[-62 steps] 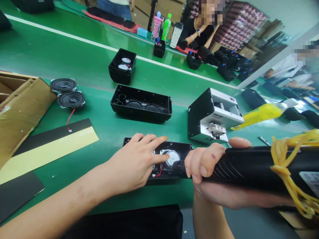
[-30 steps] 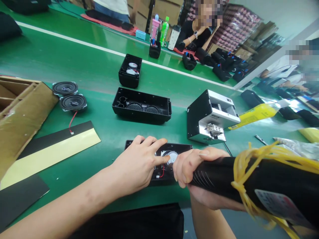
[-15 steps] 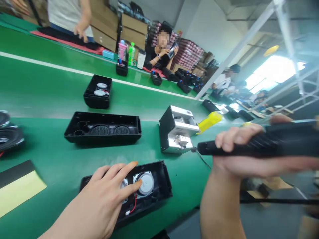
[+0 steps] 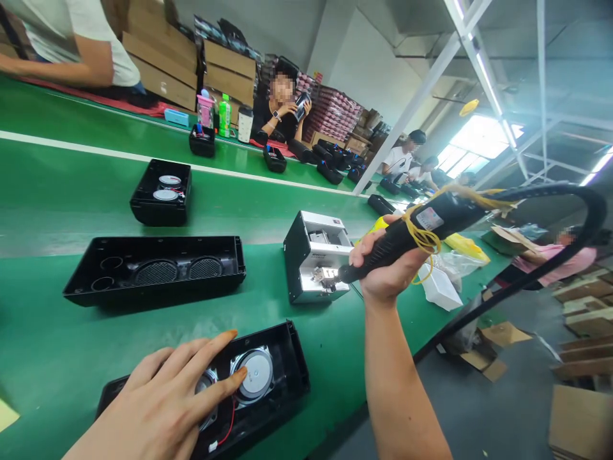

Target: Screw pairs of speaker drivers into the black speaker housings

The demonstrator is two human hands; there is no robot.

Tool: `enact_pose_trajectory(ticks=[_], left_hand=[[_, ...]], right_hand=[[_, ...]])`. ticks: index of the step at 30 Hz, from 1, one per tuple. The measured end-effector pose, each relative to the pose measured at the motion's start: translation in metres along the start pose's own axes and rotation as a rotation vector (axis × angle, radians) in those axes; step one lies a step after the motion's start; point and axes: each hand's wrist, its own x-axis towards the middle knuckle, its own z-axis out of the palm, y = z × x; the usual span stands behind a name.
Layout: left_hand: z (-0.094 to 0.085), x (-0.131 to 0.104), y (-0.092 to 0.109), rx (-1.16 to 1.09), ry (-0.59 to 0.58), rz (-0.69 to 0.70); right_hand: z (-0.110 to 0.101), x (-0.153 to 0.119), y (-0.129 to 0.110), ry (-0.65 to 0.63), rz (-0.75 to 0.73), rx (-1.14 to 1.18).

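Note:
My left hand (image 4: 167,396) rests with fingers spread over a black speaker housing (image 4: 287,390) near the front edge. Its fingertip touches the back of a round speaker driver (image 4: 256,375); another driver (image 4: 207,390) is partly hidden under the fingers. A red wire (image 4: 233,418) with a white plug lies in the housing. My right hand (image 4: 387,265) is wrapped round a black electric screwdriver (image 4: 421,227) with yellow cord tied about it. The screwdriver's tip is at the front of a silver and black screw feeder (image 4: 318,259).
An empty black housing (image 4: 156,271) lies beyond my left hand, and a housing with two drivers (image 4: 163,191) stands farther back. A white box (image 4: 440,287) is right of my forearm. Across the green table (image 4: 268,223), co-workers sit among bottles (image 4: 225,115) and more housings.
My right hand has brought the screwdriver leftward to the screw feeder. My left hand stays on the housing. The camera view has shifted, and a co-worker at the upper left has moved an arm.

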Motion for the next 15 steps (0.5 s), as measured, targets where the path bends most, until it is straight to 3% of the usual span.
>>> enact_pose_trajectory(ticks=[10, 15], left_hand=[[-0.001, 0.003, 0.018, 0.028, 0.031, -0.102], [-0.008, 0.002, 0.016, 0.004, 0.073, -0.078]], right_hand=[[-0.005, -0.002, 0.003, 0.045, 0.023, 0.002], [-0.011, -0.007, -0.001, 0.038, 0.033, 0.014]])
